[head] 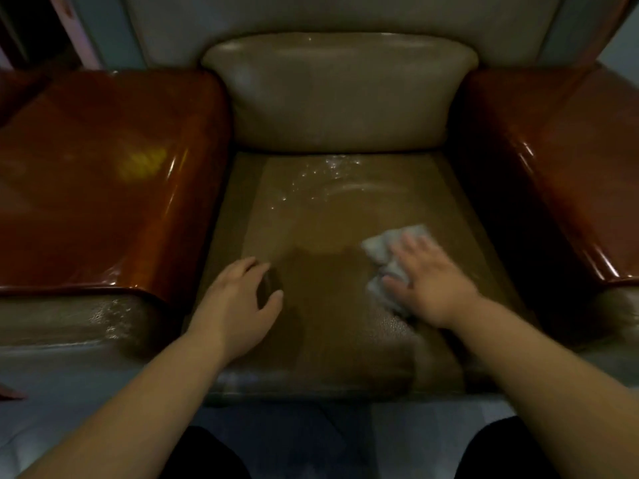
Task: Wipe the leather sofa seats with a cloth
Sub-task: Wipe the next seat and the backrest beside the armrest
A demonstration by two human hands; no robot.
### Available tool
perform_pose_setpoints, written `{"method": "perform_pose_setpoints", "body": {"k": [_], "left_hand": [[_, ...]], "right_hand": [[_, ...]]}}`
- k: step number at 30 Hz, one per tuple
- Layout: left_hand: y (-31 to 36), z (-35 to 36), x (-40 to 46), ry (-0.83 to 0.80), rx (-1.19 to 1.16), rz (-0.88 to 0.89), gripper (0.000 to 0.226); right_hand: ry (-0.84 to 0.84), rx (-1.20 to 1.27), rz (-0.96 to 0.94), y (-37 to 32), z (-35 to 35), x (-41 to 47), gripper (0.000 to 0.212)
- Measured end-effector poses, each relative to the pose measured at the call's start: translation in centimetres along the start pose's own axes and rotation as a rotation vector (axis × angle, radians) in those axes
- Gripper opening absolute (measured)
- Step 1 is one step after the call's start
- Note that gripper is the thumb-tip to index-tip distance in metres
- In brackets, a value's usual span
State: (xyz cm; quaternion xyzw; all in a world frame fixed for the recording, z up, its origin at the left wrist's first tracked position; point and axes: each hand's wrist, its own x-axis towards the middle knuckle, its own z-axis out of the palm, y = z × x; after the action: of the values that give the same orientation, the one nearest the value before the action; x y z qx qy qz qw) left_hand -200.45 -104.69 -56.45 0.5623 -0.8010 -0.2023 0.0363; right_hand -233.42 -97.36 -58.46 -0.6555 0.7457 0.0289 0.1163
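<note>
The cloth was pressed flat under the straight-fingered right hand, the seat's bare leather lying left and far

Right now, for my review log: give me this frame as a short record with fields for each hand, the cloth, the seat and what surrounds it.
right hand: flat on the cloth, fingers straight, slightly blurred
cloth: pale, crumpled, on the right half of the seat under the palm
left hand: holds nothing, fingers relaxed, at the seat's left side
seat cushion: tan leather, shiny droplets near its back edge
back cushion: tan, upright behind the seat
sides: glossy reddish-brown left armrest and right armrest
</note>
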Motion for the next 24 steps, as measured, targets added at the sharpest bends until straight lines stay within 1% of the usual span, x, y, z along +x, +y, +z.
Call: {"method": "perform_pose_setpoints", "body": {"k": [1, 2, 3, 4, 5, 6, 7, 9, 10, 11, 12, 13, 14, 16, 17, 18, 19, 20, 22, 23, 24], "left_hand": [[1.5, -0.2, 1.5, 0.011, 0.026, 0.068, 0.067], [3.0, 0.0, 3.1, 0.025, 0.050, 0.123, 0.066], [4.5, 0.4, 4.8, 0.037, 0.053, 0.145, 0.066], [5.7, 1.2, 6.4, 0.036, 0.047, 0.141, 0.067], [6.8, 2.1, 7.8, 0.033, 0.053, 0.131, 0.069], [7.4, 3.2, 8.8, 0.039, 0.088, 0.126, 0.070], [7.7, 4.3, 9.4, 0.054, 0.138, 0.124, 0.071], [7.4, 5.6, 10.2, 0.086, 0.196, 0.127, 0.071], [7.1, 5.9, 10.3, 0.099, 0.203, 0.128, 0.071], [6.9, 6.1, 10.4, 0.112, 0.206, 0.131, 0.071], [6.7, 6.2, 10.5, 0.120, 0.207, 0.133, 0.072], [6.7, 6.2, 10.5, 0.123, 0.210, 0.135, 0.072], [6.7, 6.3, 10.5, 0.127, 0.214, 0.134, 0.073], [6.6, 6.7, 10.6, 0.128, 0.211, 0.124, 0.073], [6.5, 6.8, 10.7, 0.127, 0.208, 0.124, 0.073], [6.4, 6.9, 10.7, 0.128, 0.207, 0.128, 0.073], [6.3, 6.9, 10.7, 0.131, 0.208, 0.132, 0.073], [6.2, 7.0, 10.6, 0.134, 0.210, 0.135, 0.074], [6.2, 7.1, 10.7, 0.139, 0.212, 0.134, 0.074], [6.2, 7.2, 10.6, 0.138, 0.210, 0.132, 0.075], [6.2, 7.2, 10.6, 0.140, 0.209, 0.133, 0.075]], "right_hand": [[-0.011, 0.040, 0.140, 2.8, -0.5, 0.5, 0.095], [-0.044, 0.098, 0.289, 5.3, -0.8, 0.8, 0.090], [-0.070, 0.167, 0.414, 6.9, -1.0, 1.1, 0.084], [-0.071, 0.208, 0.497, 7.8, -1.0, 1.4, 0.081], [-0.052, 0.191, 0.528, 7.5, -1.0, 1.7, 0.081], [-0.018, 0.127, 0.489, 6.3, -0.7, 2.2, 0.081], [0.010, 0.067, 0.385, 4.0, -0.3, 2.3, 0.081], [0.115, -0.002, 0.106, -0.8, 0.6, 1.5, 0.077], [0.107, 0.003, -0.003, -2.3, 0.7, 0.8, 0.076], [0.062, 0.027, -0.068, -2.5, -0.1, 0.8, 0.077], [0.006, 0.049, -0.080, -1.0, -0.8, 1.5, 0.079], [-0.014, 0.063, -0.030, 1.2, -1.1, 2.5, 0.080], [-0.022, 0.089, 0.088, 3.8, -1.3, 3.9, 0.080], [-0.018, 0.159, 0.428, 8.2, -1.7, 6.6, 0.081], [-0.023, 0.203, 0.555, 9.0, -1.8, 7.9, 0.081], [-0.028, 0.204, 0.597, 8.5, -1.7, 9.2, 0.081], [-0.023, 0.156, 0.547, 6.9, -1.6, 10.0, 0.079], [-0.001, 0.119, 0.432, 4.5, -1.3, 10.3, 0.078], [0.048, 0.076, 0.118, -0.7, -1.2, 9.3, 0.078], [0.012, 0.073, -0.028, -2.1, -1.0, 8.2, 0.079], [-0.014, 0.064, -0.116, -2.6, -0.9, 7.2, 0.081]]}}
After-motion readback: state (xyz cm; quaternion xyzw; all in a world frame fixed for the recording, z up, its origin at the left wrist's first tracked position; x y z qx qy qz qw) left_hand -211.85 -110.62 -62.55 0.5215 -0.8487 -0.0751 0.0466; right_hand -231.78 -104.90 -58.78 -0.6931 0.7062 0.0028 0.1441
